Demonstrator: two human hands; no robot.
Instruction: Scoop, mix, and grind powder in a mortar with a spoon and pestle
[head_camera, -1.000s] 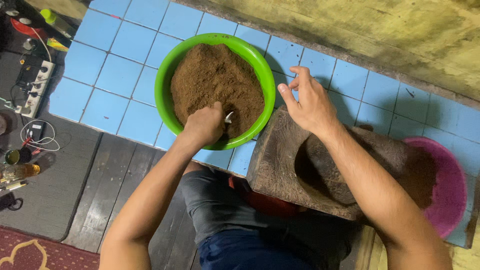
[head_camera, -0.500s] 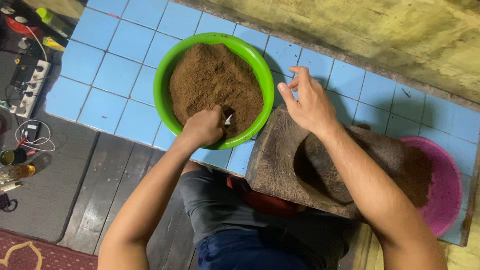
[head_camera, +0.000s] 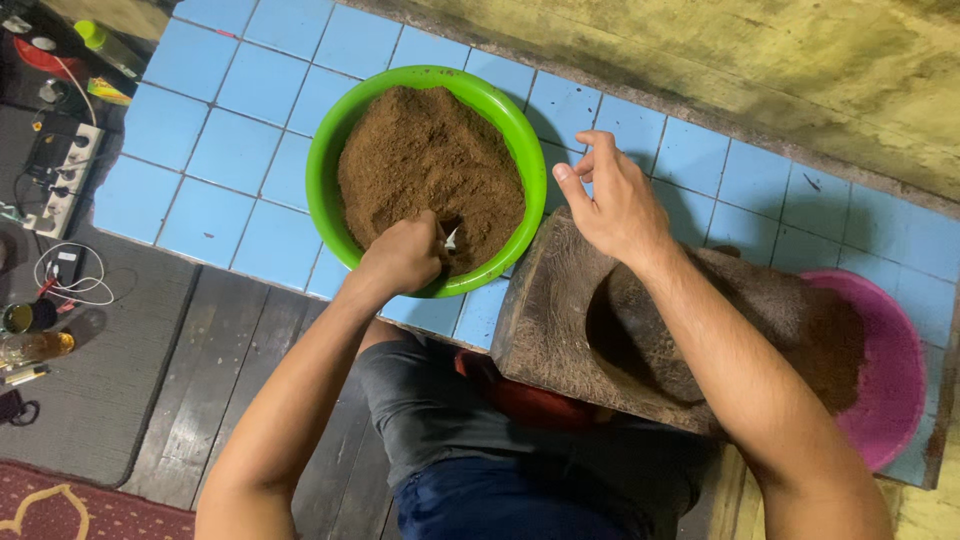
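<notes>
Your left hand (head_camera: 402, 258) was closed around a small metal utensil (head_camera: 450, 238), only its pale tip showing, and it was dug into the near edge of the brown powder (head_camera: 425, 175) heaped in the green bowl (head_camera: 330, 140). Against the earlier views that hand had barely shifted; it sat in the same corner of the heap, so the scooping looked unfinished, in my judgement.

Your right hand (head_camera: 618, 205) was open, fingers loosely spread, resting on the near top edge of the wooden mortar block (head_camera: 545, 320) just right of the bowl. It held nothing and had kept its place too.

Beyond your right forearm, the dark hollow (head_camera: 625, 330) of the block sat under your arm, and further right the pink bowl (head_camera: 895, 390) held more brown material.

Past both hands ran the blue tiled table (head_camera: 230, 150) carrying the bowls. Well to the left of your left hand, on the floor, lay a power strip (head_camera: 55, 170) with cables.
</notes>
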